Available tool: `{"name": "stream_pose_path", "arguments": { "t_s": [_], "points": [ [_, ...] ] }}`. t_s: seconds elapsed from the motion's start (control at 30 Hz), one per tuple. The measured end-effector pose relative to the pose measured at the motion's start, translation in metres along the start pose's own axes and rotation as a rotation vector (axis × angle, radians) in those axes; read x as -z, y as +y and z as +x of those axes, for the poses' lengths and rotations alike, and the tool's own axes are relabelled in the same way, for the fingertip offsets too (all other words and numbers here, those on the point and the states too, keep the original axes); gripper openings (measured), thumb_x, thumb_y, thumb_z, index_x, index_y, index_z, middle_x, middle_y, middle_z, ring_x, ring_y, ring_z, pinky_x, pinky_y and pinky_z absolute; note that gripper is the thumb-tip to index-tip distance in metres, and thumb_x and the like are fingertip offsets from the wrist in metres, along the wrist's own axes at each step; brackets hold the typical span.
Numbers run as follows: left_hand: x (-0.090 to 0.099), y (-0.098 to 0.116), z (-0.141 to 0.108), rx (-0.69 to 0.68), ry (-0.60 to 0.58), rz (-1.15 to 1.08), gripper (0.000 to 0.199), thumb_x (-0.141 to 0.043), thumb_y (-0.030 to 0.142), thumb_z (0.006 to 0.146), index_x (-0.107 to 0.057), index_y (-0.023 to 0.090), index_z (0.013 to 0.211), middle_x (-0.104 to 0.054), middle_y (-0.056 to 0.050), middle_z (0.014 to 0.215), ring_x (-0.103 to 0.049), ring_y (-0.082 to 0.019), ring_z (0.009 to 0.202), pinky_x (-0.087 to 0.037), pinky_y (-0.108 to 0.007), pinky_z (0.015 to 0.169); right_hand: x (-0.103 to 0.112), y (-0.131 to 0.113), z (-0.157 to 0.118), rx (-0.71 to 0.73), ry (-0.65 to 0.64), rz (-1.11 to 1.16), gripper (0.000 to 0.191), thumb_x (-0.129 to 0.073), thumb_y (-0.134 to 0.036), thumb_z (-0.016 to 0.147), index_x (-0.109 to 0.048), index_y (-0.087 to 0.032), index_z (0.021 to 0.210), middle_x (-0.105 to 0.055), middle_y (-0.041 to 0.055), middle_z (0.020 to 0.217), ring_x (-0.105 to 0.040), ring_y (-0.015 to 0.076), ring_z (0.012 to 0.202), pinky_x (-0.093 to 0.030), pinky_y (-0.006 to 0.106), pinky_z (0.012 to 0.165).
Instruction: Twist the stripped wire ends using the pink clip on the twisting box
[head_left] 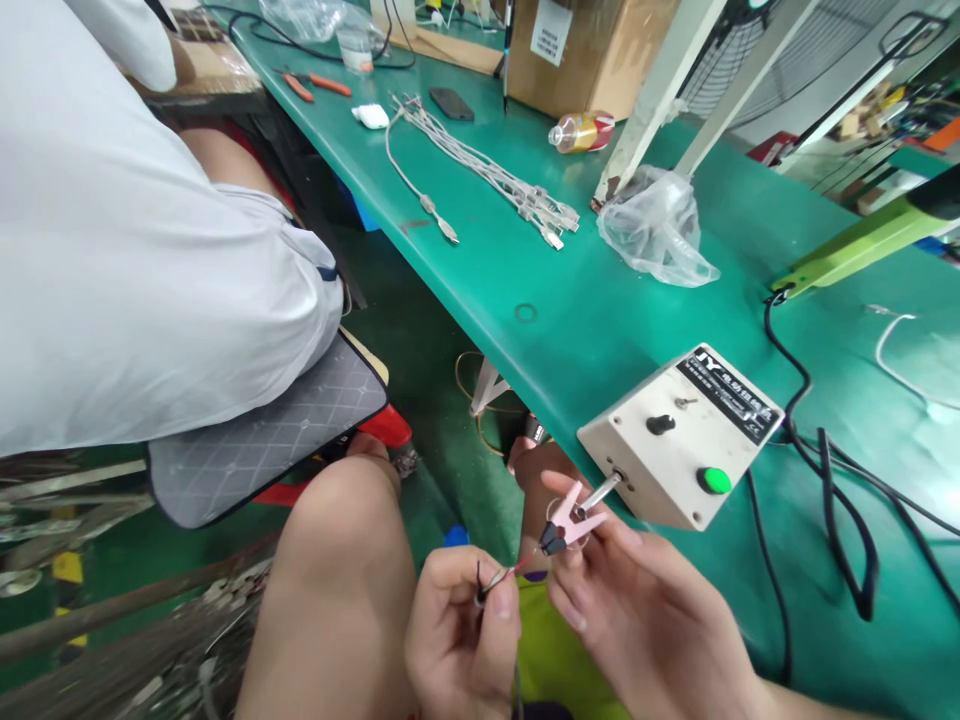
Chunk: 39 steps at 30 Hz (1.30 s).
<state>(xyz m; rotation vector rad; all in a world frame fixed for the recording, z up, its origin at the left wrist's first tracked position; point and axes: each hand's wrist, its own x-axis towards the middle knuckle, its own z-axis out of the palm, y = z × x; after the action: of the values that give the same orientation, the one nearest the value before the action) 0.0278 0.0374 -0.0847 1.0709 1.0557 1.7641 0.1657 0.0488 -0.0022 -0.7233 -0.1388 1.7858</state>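
My left hand (469,625) is closed, pinching a thin cable (517,680) near its end between thumb and fingers. Fine wires (517,568), one of them red, reach from the pinch toward the black jaws of a small pink clip (577,525). The clip sits at the end of a metal shaft (604,490) that sticks out of a beige control box (679,435) with a knob and a green button. Around the clip curl the fingers of my right hand (637,590), with the thumb by one clip arm. Whether the jaws grip the wires is too small to tell.
White USB cables (487,175) lie on the green table (480,270), with orange-handled pliers (315,85), a bottle (581,132) and a plastic bag (656,225). Black cords (817,400) run right of the box. Another person in white (165,260) sits at the left.
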Motion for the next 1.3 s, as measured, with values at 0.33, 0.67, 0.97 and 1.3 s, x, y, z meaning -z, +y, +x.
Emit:
{"name": "stream_pose_path", "arguments": {
  "t_s": [0.33, 0.67, 0.97, 1.3],
  "points": [
    [0.0, -0.002, 0.003, 0.021, -0.009, -0.012, 0.019, -0.073, 0.03, 0.106, -0.069, 0.02, 0.091, -0.06, 0.002, 0.074, -0.051, -0.008, 0.054, -0.048, -0.018, 0.054, 0.003, -0.001, 0.008, 0.06, -0.069, -0.071, 0.04, -0.092, -0.046, 0.091, -0.09, -0.015, 0.115, -0.043, -0.0064, 0.063, -0.02, 0.007, 0.051, -0.031, 0.019, 0.045],
    [-0.023, 0.012, 0.003, 0.143, 0.12, 0.123, 0.042, -0.08, 0.055, 0.097, -0.064, 0.02, 0.079, -0.052, 0.004, 0.058, -0.048, -0.011, 0.048, -0.045, -0.018, 0.048, 0.002, -0.002, 0.01, 0.111, -0.124, -0.128, 0.029, -0.088, -0.044, 0.095, -0.091, -0.02, 0.11, -0.032, -0.0095, 0.056, -0.015, 0.0082, 0.05, -0.026, 0.02, 0.045],
    [-0.026, 0.01, 0.004, 0.087, 0.124, 0.168, 0.044, -0.08, 0.057, 0.095, -0.062, 0.021, 0.078, -0.055, 0.004, 0.057, -0.05, -0.011, 0.043, -0.046, -0.019, 0.043, 0.02, 0.008, 0.005, -0.089, -0.075, -0.132, 0.057, -0.096, -0.052, 0.073, -0.088, -0.029, 0.124, -0.065, 0.0002, 0.075, -0.036, 0.0089, 0.045, -0.029, 0.026, 0.045],
    [-0.006, 0.01, -0.003, -0.044, 0.02, 0.08, 0.019, -0.073, 0.031, 0.105, -0.068, 0.023, 0.09, -0.067, 0.002, 0.073, -0.065, -0.012, 0.056, -0.056, -0.017, 0.055, 0.023, 0.022, 0.003, -0.249, -0.14, -0.166, 0.033, -0.097, -0.043, 0.069, -0.09, -0.026, 0.096, -0.049, -0.0063, 0.06, -0.03, 0.0075, 0.043, -0.025, 0.025, 0.047]
  ]
}}
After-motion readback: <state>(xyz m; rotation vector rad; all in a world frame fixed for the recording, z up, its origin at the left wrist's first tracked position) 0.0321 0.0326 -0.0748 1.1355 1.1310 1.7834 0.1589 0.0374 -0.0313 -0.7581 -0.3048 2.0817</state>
